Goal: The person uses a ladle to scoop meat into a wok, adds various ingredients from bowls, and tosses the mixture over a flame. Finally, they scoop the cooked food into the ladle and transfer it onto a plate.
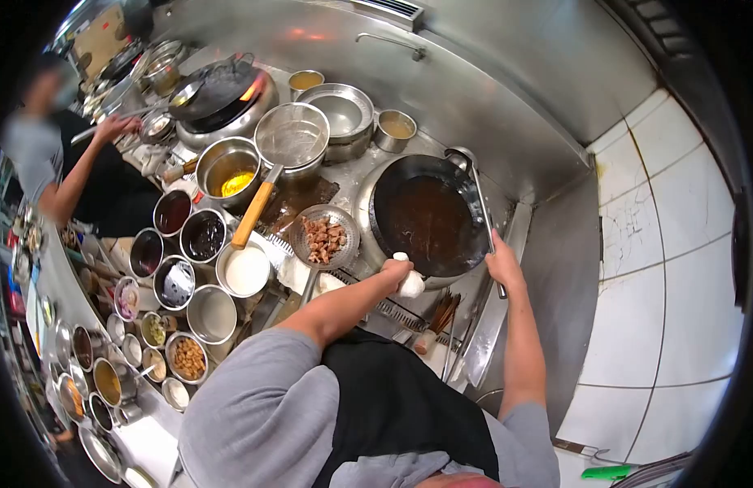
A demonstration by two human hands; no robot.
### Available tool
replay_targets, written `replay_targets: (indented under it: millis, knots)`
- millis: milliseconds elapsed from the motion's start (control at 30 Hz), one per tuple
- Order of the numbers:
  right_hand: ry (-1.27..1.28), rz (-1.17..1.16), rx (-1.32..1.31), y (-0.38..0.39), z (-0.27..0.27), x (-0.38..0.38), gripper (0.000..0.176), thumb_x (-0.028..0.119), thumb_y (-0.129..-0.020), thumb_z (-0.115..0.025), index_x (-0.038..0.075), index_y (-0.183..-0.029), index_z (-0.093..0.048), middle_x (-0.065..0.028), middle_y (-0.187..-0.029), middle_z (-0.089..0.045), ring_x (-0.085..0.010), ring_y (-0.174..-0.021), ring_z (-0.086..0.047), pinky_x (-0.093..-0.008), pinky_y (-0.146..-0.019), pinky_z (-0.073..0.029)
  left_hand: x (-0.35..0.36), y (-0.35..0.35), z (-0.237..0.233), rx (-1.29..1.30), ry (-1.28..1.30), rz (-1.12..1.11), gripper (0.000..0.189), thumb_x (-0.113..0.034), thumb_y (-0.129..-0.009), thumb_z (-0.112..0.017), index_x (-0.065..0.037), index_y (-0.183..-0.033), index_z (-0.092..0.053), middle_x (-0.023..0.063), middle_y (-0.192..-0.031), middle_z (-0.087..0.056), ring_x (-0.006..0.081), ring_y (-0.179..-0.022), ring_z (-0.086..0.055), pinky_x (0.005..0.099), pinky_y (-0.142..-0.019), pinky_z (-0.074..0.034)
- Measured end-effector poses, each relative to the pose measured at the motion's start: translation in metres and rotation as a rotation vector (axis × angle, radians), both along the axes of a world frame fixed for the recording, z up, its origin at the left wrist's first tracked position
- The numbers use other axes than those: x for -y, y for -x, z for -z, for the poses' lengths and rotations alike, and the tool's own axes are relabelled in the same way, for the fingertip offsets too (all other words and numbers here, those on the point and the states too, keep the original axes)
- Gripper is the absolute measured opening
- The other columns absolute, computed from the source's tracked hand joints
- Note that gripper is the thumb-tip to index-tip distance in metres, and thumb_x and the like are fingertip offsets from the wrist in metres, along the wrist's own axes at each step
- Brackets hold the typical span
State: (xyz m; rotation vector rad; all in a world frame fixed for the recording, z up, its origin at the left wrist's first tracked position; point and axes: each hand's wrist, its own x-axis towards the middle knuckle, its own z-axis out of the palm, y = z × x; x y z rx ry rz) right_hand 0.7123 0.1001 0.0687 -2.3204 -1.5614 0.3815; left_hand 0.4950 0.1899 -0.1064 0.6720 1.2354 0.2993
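A dark wok (429,224) with brown liquid in it sits in front of me. My left hand (398,275) is closed round a white cloth (410,283) at the wok's near left edge. Right of the wok, my right hand (502,259) grips the handle of a metal ladle (480,199), whose bowl rests at the wok's far rim. A perforated strainer (300,240) holding browned meat pieces (324,239) lies to the left of the wok.
A wire sieve (292,134) with a wooden handle lies over a pot. Many sauce and ingredient containers (211,315) stand at left. A co-worker (83,163) tends another wok (218,89). A bamboo brush (435,325) is near the front; a tiled wall (637,276) rises at right.
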Motion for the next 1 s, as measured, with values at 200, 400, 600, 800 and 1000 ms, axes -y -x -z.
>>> replay_targets:
  millis: [200,400,600,800,1000]
  knots:
    - [0.100,-0.015,0.029,-0.018,-0.019,0.002,0.070,0.005,-0.076,-0.057,0.000,-0.143,-0.038,-0.0216,-0.094,-0.067,-0.0272,-0.078,-0.066,-0.0366,-0.074,-0.051,0.009,0.015,0.015,0.259,-0.002,-0.175,0.030,-0.008,-0.079,-0.065,0.008,-0.105,-0.060,0.0184,-0.092,-0.066,0.0312,-0.077,-0.069,0.0440,-0.066,-0.056]
    - [0.272,0.087,-0.155,0.018,-0.083,-0.004,0.066,0.009,-0.077,-0.060,-0.004,-0.139,-0.043,-0.0248,-0.120,-0.062,-0.0275,-0.097,-0.066,-0.0330,-0.086,-0.049,-0.004,0.042,-0.027,0.379,0.129,-0.289,0.022,-0.005,-0.078,-0.062,0.008,-0.096,-0.059,0.0169,-0.082,-0.064,0.0312,-0.067,-0.067,0.0450,-0.059,-0.056]
    - [0.242,0.028,-0.204,0.042,-0.108,-0.018,0.067,0.005,-0.081,-0.059,0.001,-0.144,-0.038,-0.0111,-0.084,-0.064,-0.0138,-0.056,-0.055,-0.0298,-0.053,-0.046,-0.014,0.082,-0.064,0.460,0.135,-0.359,0.017,-0.002,-0.077,-0.060,0.008,-0.090,-0.059,0.0165,-0.075,-0.063,0.0306,-0.063,-0.067,0.0439,-0.055,-0.057]
    - [0.207,-0.024,-0.317,0.061,-0.116,-0.052,0.069,0.003,-0.084,-0.058,0.003,-0.148,-0.033,-0.0016,-0.064,-0.052,-0.0086,-0.046,-0.046,-0.0282,-0.043,-0.039,-0.036,0.119,-0.077,0.499,0.096,-0.399,0.016,-0.002,-0.078,-0.058,0.007,-0.092,-0.058,0.0158,-0.076,-0.063,0.0289,-0.063,-0.067,0.0422,-0.056,-0.057]
    - [0.155,-0.156,-0.320,0.090,-0.128,-0.094,0.070,0.002,-0.082,-0.058,0.001,-0.147,-0.034,-0.0018,-0.069,-0.054,-0.0086,-0.050,-0.047,-0.0281,-0.046,-0.042,-0.060,0.159,-0.095,0.531,0.024,-0.424,0.016,-0.004,-0.081,-0.056,0.006,-0.094,-0.057,0.0156,-0.079,-0.064,0.0296,-0.065,-0.068,0.0429,-0.059,-0.058]
